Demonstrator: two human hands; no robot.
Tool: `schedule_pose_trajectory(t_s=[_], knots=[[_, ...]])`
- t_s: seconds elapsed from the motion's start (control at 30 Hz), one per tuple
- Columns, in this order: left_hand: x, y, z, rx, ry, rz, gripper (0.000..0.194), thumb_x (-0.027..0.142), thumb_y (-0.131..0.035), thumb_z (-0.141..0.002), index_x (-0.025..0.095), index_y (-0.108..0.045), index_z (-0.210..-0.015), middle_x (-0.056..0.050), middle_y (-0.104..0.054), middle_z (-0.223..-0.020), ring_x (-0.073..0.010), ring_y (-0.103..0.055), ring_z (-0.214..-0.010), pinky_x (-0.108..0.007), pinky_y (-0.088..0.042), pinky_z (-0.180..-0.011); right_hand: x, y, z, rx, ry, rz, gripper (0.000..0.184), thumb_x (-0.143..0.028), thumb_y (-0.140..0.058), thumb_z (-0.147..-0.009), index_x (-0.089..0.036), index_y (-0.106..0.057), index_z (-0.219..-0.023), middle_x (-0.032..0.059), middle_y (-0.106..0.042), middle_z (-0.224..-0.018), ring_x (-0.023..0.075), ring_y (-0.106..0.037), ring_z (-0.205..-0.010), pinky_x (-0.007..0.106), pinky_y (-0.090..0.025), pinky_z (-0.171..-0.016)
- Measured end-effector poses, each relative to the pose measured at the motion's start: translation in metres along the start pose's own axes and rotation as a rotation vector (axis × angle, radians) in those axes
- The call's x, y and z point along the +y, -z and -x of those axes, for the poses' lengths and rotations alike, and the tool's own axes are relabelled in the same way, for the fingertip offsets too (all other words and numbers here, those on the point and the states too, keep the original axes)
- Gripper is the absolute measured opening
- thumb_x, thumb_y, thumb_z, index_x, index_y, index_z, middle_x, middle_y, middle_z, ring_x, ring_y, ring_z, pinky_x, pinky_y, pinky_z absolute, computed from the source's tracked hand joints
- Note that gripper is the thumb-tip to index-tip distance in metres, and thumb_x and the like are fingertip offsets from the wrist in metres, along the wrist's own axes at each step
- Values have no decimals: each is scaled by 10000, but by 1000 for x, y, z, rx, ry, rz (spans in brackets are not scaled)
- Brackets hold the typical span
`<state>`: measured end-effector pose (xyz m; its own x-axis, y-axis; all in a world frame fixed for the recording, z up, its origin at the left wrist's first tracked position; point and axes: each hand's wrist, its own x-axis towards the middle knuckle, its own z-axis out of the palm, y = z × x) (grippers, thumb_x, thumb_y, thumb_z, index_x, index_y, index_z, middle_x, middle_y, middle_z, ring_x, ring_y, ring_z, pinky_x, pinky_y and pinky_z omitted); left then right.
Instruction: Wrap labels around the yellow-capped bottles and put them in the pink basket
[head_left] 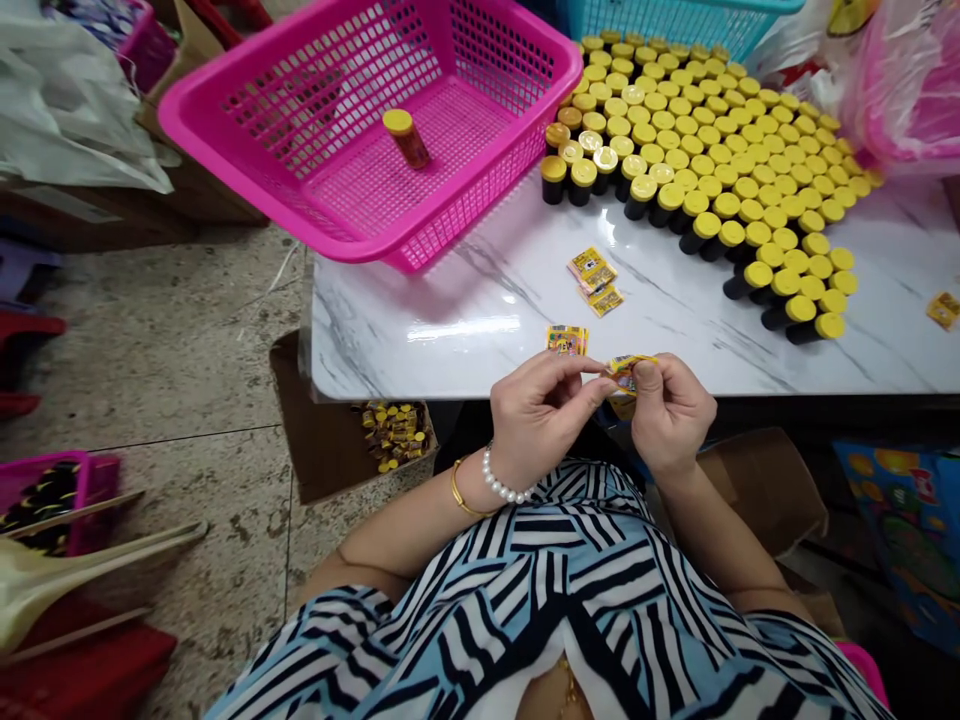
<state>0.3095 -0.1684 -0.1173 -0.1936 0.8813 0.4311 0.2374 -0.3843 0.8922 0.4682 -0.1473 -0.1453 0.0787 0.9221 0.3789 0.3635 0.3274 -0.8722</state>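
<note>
Right hand point(673, 412) pinches a thin yellow printed slip point(624, 376), presumably for steadiness. Left hand point(546, 408) meets its edge, grip closure indiscernible.

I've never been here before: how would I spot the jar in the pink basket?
Find the white marble-patterned table, then the big pink basket at its left end. Inside is a single yellow-lidded jar. Its reddish-brown, patterned side sets it apart from the crowd of jars to the right, whose visible sides look black.
</note>
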Motion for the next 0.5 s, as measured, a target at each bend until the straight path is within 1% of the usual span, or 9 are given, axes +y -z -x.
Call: schedule_pose_trajectory(t_s=[0.1, 0.17, 0.27, 0.3, 0.37, 0.43, 0.5], knots=[[-1, -2, -3, 34, -32, -10, 92, 216, -858, -848, 180, -784, -891, 36, -566, -656, -66, -487, -572, -190, -399, -534, -1, -1, -1, 5, 72, 16, 280, -346, -622, -1024, -211, -643, -779, -19, -590, -713, 130, -540, -665, 299, -436, -654], [-3, -2, -4, 23, -25, 1, 108, 213, -874, -829, 183, -785, -883, 40, -549, -659, -63, -482, -573, -189, -388, -526, -1, -2, -2, 1, 98, 41, 274, -338, -623, -1023, -215, -649, -780, -16, -603, -713, 133, -551, -660, 302, -439, -650], [-7, 0, -2, -25, 52, 38, 152, 253, -896, -806, 182, -784, -881, 33, -549, -681, -63, -466, -562, -196, -375, -503, -1, -2, -2, -20, 122, 79, 256, -335, -629, -1019, -227, -658, -788, -6, -626, -724, 144, -565, -661, 311, -451, -653], [-9, 0, -1, -21, 84, 46, 174, 272, -900, -801, 183, -782, -893, 30, -554, -695, -64, -464, -561, -198, -378, -500, -1, -2, -2, -26, 126, 82, 248, -331, -632, -1017, -230, -659, -792, -3, -628, -728, 148, -568, -668, 315, -455, -658], [-11, 2, 1, 38, 115, 45, 206, 298, -898, -804, 188, -777, -930, 19, -577, -742, -69, -482, -582, -200, -397, -507, 0, -2, -1, -20, 113, 79, 247, -328, -633, -1016, -233, -655, -790, 1, -623, -730, 154, -566, -675, 321, -456, -663], [-11, 3, 2, 104, 94, 20, 208, 297, -887, -815, 194, -775, -956, 5, -611, -798, -74, -512, -613, -198, -412, -519, 1, -3, 0, -5, 81, 82, 269, -344, -626, -1020, -234, -644, -775, 0, -610, -720, 156, -556, -665, 325, -451, -657], [-11, 3, 3, 114, 55, -15, 181, 279, -878, -826, 201, -784, -960, 0, -631, -820, -71, -518, -614, -196, -412, -517, 1, -3, 0, -7, 65, 94, 290, -365, -617, -1024, -235, -636, -765, -2, -602, -710, 156, -550, -653, 326, -450, -651]])
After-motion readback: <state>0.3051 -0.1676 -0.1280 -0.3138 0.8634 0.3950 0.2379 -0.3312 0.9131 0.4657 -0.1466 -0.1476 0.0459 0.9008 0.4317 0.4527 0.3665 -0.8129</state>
